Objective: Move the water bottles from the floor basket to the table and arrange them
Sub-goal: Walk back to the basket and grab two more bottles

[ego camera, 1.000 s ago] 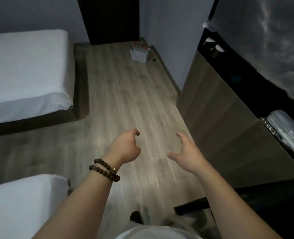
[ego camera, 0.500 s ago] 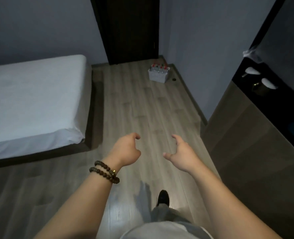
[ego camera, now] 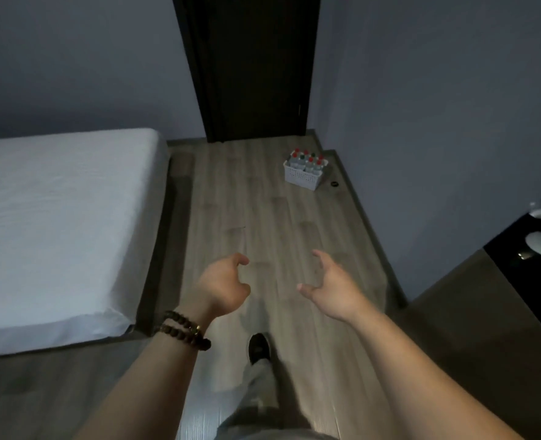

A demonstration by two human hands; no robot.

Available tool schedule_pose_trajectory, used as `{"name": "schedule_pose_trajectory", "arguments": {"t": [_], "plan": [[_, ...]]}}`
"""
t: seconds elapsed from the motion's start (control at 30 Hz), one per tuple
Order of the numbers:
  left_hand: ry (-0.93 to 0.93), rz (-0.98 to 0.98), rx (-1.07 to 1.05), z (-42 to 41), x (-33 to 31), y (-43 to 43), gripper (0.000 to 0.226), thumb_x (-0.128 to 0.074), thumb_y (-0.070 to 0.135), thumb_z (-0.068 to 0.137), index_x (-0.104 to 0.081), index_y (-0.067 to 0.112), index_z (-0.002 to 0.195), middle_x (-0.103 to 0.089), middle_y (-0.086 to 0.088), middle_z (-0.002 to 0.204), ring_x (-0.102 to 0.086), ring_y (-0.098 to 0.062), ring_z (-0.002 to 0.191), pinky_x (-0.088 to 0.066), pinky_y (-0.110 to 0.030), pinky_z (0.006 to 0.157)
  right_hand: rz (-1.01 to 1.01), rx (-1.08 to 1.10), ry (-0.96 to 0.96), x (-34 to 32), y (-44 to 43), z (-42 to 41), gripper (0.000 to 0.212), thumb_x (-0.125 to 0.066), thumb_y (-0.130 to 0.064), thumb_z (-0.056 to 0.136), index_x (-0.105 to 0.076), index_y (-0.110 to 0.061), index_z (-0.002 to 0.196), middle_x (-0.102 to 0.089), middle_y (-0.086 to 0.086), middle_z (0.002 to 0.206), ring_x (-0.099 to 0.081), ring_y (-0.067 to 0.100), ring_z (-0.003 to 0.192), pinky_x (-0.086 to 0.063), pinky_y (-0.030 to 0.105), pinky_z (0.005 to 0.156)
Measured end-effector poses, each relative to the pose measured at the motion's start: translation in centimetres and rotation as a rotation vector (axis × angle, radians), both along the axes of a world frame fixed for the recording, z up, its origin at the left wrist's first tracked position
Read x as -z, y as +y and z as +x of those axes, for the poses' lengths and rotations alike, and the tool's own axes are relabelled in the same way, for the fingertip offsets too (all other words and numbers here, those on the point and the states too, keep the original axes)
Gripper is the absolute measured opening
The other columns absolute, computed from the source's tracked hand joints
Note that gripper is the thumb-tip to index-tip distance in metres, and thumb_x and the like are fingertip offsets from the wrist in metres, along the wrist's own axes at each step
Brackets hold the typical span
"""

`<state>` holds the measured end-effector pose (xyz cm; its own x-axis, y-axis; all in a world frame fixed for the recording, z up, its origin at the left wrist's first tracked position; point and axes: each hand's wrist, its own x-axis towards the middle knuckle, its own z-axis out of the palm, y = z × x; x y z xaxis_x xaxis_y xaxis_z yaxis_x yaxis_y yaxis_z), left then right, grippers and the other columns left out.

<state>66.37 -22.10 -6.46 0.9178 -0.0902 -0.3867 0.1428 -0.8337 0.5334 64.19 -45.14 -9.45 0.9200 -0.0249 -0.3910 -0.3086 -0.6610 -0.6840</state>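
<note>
Now stepping along the bed (ego camera: 56, 223), closer than a second ago to the floor basket (ego camera: 301, 177) by the far wall. Reaching with left hand (ego camera: 223, 285) and right hand (ego camera: 336, 289) empty, fingers loosely curled. Yet to lift water bottles (ego camera: 309, 161), upright inside.

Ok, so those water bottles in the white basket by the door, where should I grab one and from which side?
Probably by the neck, just under the cap, coming down from above. The water bottles stand upright and packed together in the basket, so its walls surround their bodies and only the tops stick out.
</note>
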Motion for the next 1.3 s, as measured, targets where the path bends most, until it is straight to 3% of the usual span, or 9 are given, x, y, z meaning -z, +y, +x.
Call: {"name": "schedule_pose_trajectory", "arguments": {"t": [0.2, 0.33, 0.47, 0.57, 0.73, 0.93, 1.0, 1.2, 1.3], "plan": [[-0.005, 0.009, 0.116, 16.8, 1.1, -1.5, 0.06, -0.065, 0.014, 0.092, -0.045, 0.02, 0.148, -0.063, -0.006, 0.131, -0.063, -0.02, 0.117, -0.054, -0.031, 0.094, -0.045, 0.051, 0.019, 0.7, -1.3, 14.8, 0.091, -0.078, -0.033, 0.088, -0.025, -0.022, 0.161, -0.045, 0.01, 0.155, -0.048, 0.024, 0.138, -0.036, 0.028, 0.115], [-0.03, 0.004, 0.184, 27.3, 0.1, -3.2, 0.059, -0.066, 0.015, 0.092, -0.047, 0.022, 0.148, -0.057, -0.004, 0.14, -0.06, -0.02, 0.123, -0.051, -0.028, 0.097, -0.068, 0.124, -0.002, -0.2, -2.6, 23.5, 0.087, -0.078, -0.027, 0.089, -0.028, -0.023, 0.16, -0.045, 0.008, 0.154, -0.05, 0.024, 0.137, -0.034, 0.018, 0.104], [-0.042, 0.012, 0.287, 35.4, 0.0, -5.2, 0.058, -0.065, 0.018, 0.089, -0.05, 0.023, 0.145, -0.058, -0.002, 0.141, -0.063, -0.018, 0.119, -0.051, -0.025, 0.091, -0.056, 0.194, 0.007, 0.4, -4.2, 30.3, 0.087, -0.079, -0.029, 0.088, -0.029, -0.022, 0.16, -0.045, 0.007, 0.155, -0.05, 0.022, 0.137, -0.038, 0.023, 0.11], [0.006, 0.005, 0.308, 41.7, 1.0, -6.5, 0.06, -0.064, 0.018, 0.088, -0.049, 0.025, 0.146, -0.057, -0.001, 0.141, -0.064, -0.018, 0.117, -0.055, -0.032, 0.094, -0.043, 0.221, 0.014, 1.7, -5.6, 36.0, 0.088, -0.079, -0.029, 0.089, -0.029, -0.021, 0.16, -0.043, 0.008, 0.156, -0.048, 0.023, 0.14, -0.035, 0.024, 0.112], [0.035, 0.001, 0.307, 52.5, 3.2, -8.8, 0.057, -0.065, 0.017, 0.089, -0.051, 0.025, 0.143, -0.06, 0.001, 0.135, -0.064, -0.015, 0.113, -0.057, -0.031, 0.089, -0.014, 0.246, 0.011, 4.5, -8.5, 47.3, 0.086, -0.077, -0.028, 0.091, -0.029, -0.018, 0.161, -0.038, 0.008, 0.16, -0.041, 0.023, 0.144, -0.029, 0.017, 0.102], [0.051, 0.098, 0.313, 68.0, 3.7, -12.3, 0.055, -0.07, 0.016, 0.09, -0.053, 0.027, 0.141, -0.062, 0.001, 0.126, -0.064, -0.014, 0.109, -0.056, -0.028, 0.086, 0.05, 0.253, 0.043, 5.7, -12.4, 63.8, 0.087, -0.079, -0.031, 0.088, -0.031, -0.02, 0.159, -0.045, 0.012, 0.156, -0.049, 0.027, 0.138, -0.043, 0.032, 0.11], [0.047, 0.108, 0.298, 72.9, 3.0, -13.5, 0.055, -0.07, 0.016, 0.091, -0.052, 0.028, 0.142, -0.061, 0.0, 0.127, -0.063, -0.015, 0.11, -0.056, -0.028, 0.087, 0.034, 0.239, 0.014, 4.7, -13.7, 68.9, 0.082, -0.079, -0.029, 0.087, -0.036, -0.019, 0.157, -0.05, 0.008, 0.152, -0.052, 0.024, 0.134, -0.045, 0.029, 0.104], [0.053, 0.09, 0.273, 85.1, 3.5, -17.3, 0.053, -0.071, 0.019, 0.092, -0.053, 0.026, 0.142, -0.062, -0.001, 0.126, -0.063, -0.017, 0.109, -0.054, -0.028, 0.088, -0.006, 0.191, -0.001, 3.5, -17.5, 81.1, 0.056, -0.076, -0.016, 0.087, -0.053, -0.018, 0.137, -0.061, -0.007, 0.122, -0.057, 0.011, 0.103, -0.038, 0.004, 0.062], [0.102, 0.078, 0.317, 90.7, 5.3, -19.3, 0.055, -0.071, 0.018, 0.093, -0.051, 0.026, 0.144, -0.059, -0.002, 0.137, -0.061, -0.018, 0.115, -0.053, -0.029, 0.093, -0.016, 0.205, 0.01, 4.4, -19.0, 85.9, 0.052, -0.077, -0.016, 0.087, -0.053, -0.017, 0.134, -0.053, -0.012, 0.111, -0.056, 0.012, 0.099, -0.038, 0.003, 0.056]]}}
